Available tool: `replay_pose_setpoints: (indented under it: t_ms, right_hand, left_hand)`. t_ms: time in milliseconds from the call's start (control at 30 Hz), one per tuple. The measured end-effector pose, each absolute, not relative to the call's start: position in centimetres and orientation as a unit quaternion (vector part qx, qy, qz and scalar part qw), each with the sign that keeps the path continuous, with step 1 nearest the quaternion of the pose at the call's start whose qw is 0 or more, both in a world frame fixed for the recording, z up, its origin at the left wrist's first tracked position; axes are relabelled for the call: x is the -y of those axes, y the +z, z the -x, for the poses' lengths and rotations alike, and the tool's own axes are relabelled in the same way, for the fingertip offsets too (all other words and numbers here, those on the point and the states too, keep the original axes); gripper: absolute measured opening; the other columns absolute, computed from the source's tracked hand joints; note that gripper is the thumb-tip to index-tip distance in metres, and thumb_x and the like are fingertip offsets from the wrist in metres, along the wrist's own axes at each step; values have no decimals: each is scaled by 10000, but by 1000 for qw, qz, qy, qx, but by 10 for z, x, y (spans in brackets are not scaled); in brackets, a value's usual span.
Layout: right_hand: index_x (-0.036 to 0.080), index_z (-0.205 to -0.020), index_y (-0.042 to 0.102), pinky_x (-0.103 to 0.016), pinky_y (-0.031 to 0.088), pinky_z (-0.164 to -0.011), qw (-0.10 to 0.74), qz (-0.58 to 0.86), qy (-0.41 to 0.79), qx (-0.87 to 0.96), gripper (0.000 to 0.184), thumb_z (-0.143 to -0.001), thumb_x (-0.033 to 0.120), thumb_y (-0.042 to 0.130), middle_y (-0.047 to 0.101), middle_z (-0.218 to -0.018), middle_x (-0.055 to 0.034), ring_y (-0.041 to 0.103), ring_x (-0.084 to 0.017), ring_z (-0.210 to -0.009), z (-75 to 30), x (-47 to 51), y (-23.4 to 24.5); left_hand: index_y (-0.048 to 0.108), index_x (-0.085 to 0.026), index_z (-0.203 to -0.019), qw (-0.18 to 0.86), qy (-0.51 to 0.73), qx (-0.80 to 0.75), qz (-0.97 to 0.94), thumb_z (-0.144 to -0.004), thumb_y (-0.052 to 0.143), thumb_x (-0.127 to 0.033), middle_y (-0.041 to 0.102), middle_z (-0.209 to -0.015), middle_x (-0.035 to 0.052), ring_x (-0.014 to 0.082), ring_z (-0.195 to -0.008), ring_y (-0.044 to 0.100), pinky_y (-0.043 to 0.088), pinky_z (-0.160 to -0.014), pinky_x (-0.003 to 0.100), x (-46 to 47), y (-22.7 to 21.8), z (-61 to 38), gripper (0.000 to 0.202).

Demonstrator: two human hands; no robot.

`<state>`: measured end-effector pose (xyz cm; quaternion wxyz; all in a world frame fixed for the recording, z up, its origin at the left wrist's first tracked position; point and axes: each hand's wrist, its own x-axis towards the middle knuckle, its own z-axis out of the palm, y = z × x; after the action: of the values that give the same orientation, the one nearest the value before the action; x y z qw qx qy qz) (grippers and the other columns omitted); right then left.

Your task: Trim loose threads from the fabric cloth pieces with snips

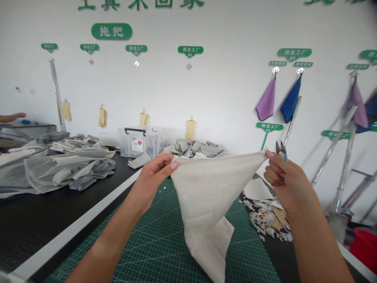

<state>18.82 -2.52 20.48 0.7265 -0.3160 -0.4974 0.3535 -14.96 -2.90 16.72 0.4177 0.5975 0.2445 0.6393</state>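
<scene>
A piece of off-white cloth [212,192] hangs stretched between my two hands, its lower end drooping over a green cutting mat [153,232]. At the cloth's upper left corner, my left hand [151,179] pinches the edge between thumb and fingers. My right hand [281,175] pinches the upper right corner between thumb and forefinger. Small scissors-like snips [281,148] are also tucked in the right hand, with their two pointed blades sticking up and a blue part of the handle showing.
Grey and white cloths [67,161] lie heaped at the left, and another heap of cloths [197,147] is behind. A clear lidded box [134,142] stands between them. Scraps and trimmings [269,220] lie right of the mat. A red bucket [365,247] is at far right.
</scene>
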Motion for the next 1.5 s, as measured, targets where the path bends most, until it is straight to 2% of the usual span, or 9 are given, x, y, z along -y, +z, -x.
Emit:
replay_pose_setpoints:
  t_ms: [133, 300, 467, 633, 1000, 1133, 1233, 1367, 1500]
  right_hand:
    - [187, -774, 498, -240, 84, -401, 728, 317, 354, 494, 298, -848, 295, 766, 112, -608, 107, 89, -47, -466, -189, 26, 206]
    - [194, -753, 474, -243, 91, -402, 731, 317, 356, 488, 344, -827, 309, 790, 132, -603, 109, 104, -43, -463, -192, 27, 206]
    - [195, -741, 456, -257, 85, -410, 730, 322, 359, 485, 346, -845, 285, 774, 124, -605, 107, 86, -48, -470, -197, 27, 207]
    - [210, -691, 351, -262, 72, -407, 722, 322, 378, 482, 439, -859, 260, 754, 114, -591, 105, 74, -53, -462, -203, 26, 209]
    - [213, -652, 293, -241, 87, -369, 711, 344, 377, 483, 523, -827, 288, 780, 127, -556, 110, 103, -42, -423, -209, 27, 210]
    - [210, -659, 333, -219, 119, -348, 720, 350, 342, 493, 509, -788, 298, 817, 139, -564, 115, 124, -34, -417, -206, 32, 212]
    - [203, -688, 413, -226, 110, -357, 720, 354, 328, 498, 433, -779, 298, 825, 151, -572, 113, 134, -34, -422, -205, 34, 212]
    - [181, -823, 569, -244, 83, -395, 715, 359, 320, 507, 270, -797, 292, 814, 152, -592, 111, 130, -35, -440, -204, 34, 211]
    - [166, -881, 614, -243, 85, -413, 713, 362, 301, 520, 269, -787, 307, 824, 167, -609, 106, 141, -36, -459, -197, 35, 209]
  left_hand:
    - [676, -198, -986, 391, 657, -244, -597, -894, 674, -359, 615, -928, 26, 151, -877, 547, 444, -801, 265, 28, 171, 146, 185]
    - [637, -200, -899, 310, 682, -255, -611, -863, 713, -331, 616, -867, 8, 138, -838, 557, 455, -770, 248, 26, 175, 145, 156]
    - [664, -190, -927, 250, 676, -290, -630, -880, 689, -351, 658, -936, 38, 162, -873, 592, 471, -790, 274, 25, 175, 145, 170]
    - [635, -201, -934, 242, 653, -297, -654, -934, 616, -359, 637, -879, 10, 140, -832, 580, 452, -756, 251, 27, 176, 144, 159]
    - [621, -208, -997, 252, 625, -313, -669, -956, 563, -371, 653, -885, 20, 158, -831, 598, 466, -775, 277, 23, 173, 144, 178]
    - [616, -209, -1017, 240, 626, -319, -670, -958, 554, -379, 653, -903, 24, 165, -855, 600, 461, -791, 281, 21, 174, 144, 190]
    - [615, -202, -1017, 229, 630, -322, -669, -957, 551, -384, 657, -932, 35, 169, -868, 600, 457, -802, 285, 20, 175, 145, 203]
    - [614, -198, -1008, 225, 634, -319, -667, -955, 546, -381, 661, -946, 41, 171, -880, 603, 456, -803, 284, 19, 176, 147, 202]
    - [620, -197, -999, 205, 621, -342, -675, -955, 536, -369, 675, -944, 45, 183, -885, 617, 466, -800, 298, 12, 175, 153, 196]
